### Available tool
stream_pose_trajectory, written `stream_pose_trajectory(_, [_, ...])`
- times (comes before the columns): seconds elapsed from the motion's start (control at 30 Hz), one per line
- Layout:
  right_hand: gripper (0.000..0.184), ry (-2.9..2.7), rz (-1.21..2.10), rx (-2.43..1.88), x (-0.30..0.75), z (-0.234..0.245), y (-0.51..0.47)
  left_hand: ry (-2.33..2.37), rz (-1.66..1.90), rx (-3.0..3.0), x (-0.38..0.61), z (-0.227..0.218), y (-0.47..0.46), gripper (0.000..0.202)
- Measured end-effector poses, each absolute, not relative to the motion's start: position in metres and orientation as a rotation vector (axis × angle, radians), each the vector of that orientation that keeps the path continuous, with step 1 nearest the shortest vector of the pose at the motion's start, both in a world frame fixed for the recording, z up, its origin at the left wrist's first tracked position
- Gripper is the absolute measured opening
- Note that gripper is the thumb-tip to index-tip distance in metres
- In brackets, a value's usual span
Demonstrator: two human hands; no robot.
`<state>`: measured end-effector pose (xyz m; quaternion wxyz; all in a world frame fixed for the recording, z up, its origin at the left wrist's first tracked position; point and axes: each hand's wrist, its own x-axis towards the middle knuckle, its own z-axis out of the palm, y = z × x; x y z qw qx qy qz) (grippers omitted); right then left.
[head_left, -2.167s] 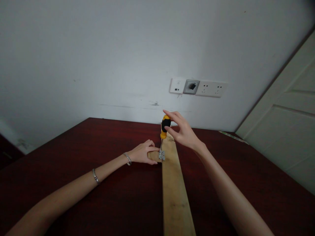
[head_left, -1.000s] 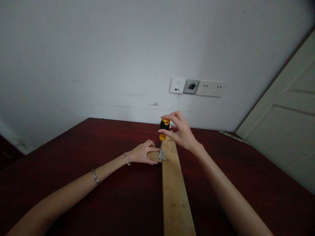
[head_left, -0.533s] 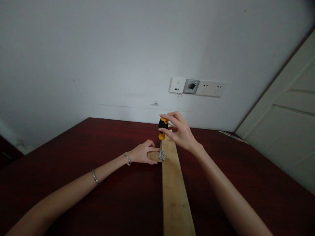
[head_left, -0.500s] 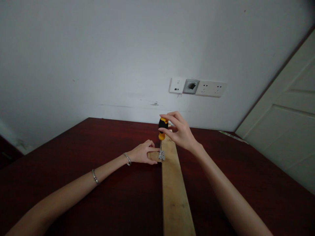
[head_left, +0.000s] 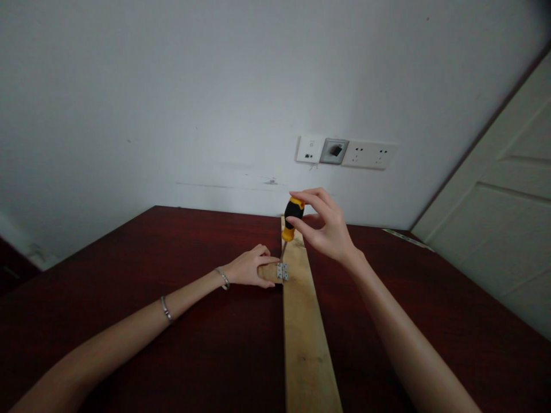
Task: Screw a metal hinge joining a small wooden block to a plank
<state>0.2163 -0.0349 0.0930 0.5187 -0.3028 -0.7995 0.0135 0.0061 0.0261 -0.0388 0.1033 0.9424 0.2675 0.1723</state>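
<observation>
A long pale wooden plank (head_left: 306,332) lies on the dark red table (head_left: 172,298), running away from me. A small metal hinge (head_left: 282,271) sits at its left edge, bridging to a small wooden block (head_left: 269,273). My left hand (head_left: 249,267) rests closed on that block, pressing it against the plank. My right hand (head_left: 325,226) pinches the yellow and black handle of a short screwdriver (head_left: 291,218), which is tilted, its shaft pointing down toward the hinge with the tip just above it.
A white wall with a row of sockets (head_left: 346,152) stands behind the table. A pale door (head_left: 503,206) is at the right. A thin strip (head_left: 407,239) lies at the table's far right edge.
My right hand has lifted the screwdriver slightly up and to the right, tilting it, so the tip has come off the hinge. The left hand has not moved.
</observation>
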Motion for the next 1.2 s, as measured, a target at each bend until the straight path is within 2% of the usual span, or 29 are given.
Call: stream_pose_trajectory(1.2, [0.035,-1.948,0.079,-0.701,0.2171,0.0851,-0.0384,0.788,0.536,2.777,0.0074,-0.0384,0.0275,0.069])
